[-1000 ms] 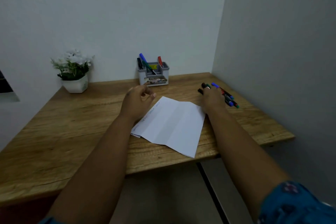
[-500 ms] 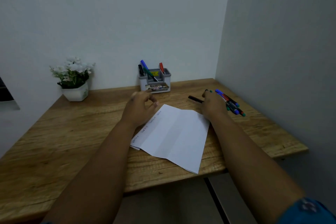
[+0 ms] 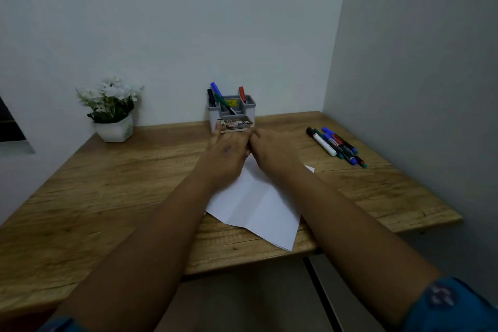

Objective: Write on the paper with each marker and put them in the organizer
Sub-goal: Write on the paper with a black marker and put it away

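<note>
A white creased paper (image 3: 256, 205) lies on the wooden table (image 3: 107, 197) in front of me. My left hand (image 3: 226, 153) and my right hand (image 3: 272, 148) meet over its far end, just in front of the grey organizer (image 3: 250, 105). Only a dark sliver of the black marker (image 3: 249, 146) shows between them; the rest is hidden, and the fingers are blurred. Blue, black, green and red markers stand in the organizer. Several loose markers (image 3: 334, 144) lie in a bunch at the right of the table.
A white pot of white flowers (image 3: 113, 116) stands at the back left against the wall. Walls close the table at the back and on the right. The table's front edge runs under my forearms.
My right hand lifted a black marker from the bunch at the right and carried it left to the middle. My left hand moved to meet it.
</note>
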